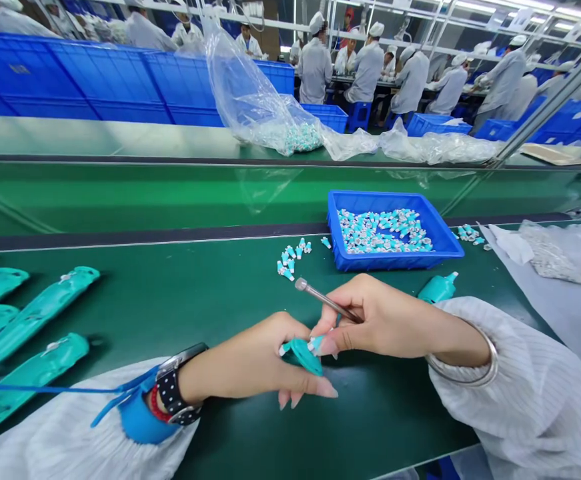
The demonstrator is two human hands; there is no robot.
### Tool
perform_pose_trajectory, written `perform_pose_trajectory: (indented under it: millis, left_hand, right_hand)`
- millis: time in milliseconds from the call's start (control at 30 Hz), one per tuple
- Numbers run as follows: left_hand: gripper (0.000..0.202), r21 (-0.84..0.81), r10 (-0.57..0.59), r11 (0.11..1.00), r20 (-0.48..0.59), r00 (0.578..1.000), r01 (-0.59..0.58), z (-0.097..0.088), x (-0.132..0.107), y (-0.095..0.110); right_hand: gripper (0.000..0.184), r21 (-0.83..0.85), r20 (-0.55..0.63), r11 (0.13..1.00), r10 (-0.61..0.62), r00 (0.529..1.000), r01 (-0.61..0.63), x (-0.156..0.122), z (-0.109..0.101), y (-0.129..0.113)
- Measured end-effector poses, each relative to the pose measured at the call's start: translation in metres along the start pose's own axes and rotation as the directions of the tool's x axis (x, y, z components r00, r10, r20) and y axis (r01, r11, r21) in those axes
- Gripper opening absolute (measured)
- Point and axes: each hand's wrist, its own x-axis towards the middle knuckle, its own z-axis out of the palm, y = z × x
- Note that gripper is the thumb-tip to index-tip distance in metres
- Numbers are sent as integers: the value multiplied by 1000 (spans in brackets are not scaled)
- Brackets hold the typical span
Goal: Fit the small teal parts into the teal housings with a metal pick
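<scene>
My left hand (257,357) is closed around a teal plastic shell (306,358), mostly hidden by the fingers. Between the thumb and fingertips of my right hand (375,317) is a small teal-and-white part (315,343), which meets the shell's upper edge; I cannot tell whether it is seated. A metal rod (327,300) with a thick, rounded tip also sits in my right hand, slanting up to the left. Beyond the hands, a blue tray (395,262) holds many similar small parts. Several loose small parts (289,260) lie left of the tray.
Long teal shells (37,317) lie at the left. A teal bottle-shaped piece (439,288) is near my right sleeve. White paper (530,287) and a plastic bag (570,253) lie at the right. A blue cord (70,389) runs from my left wrist. Co-workers (315,63) are in the background.
</scene>
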Motion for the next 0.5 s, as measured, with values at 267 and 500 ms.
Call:
perform_pose_trajectory:
  millis: [267, 500]
  left_hand:
    - [27, 31, -7, 999, 6, 1000, 7, -1, 5, -5]
    - [27, 222, 120, 971, -135, 984, -87, 12, -11, 17]
  right_hand:
    - [24, -48, -22, 999, 21, 1000, -22, 4, 5, 10]
    - [20, -111, -82, 986, -131, 988, 121, -17, 10, -7]
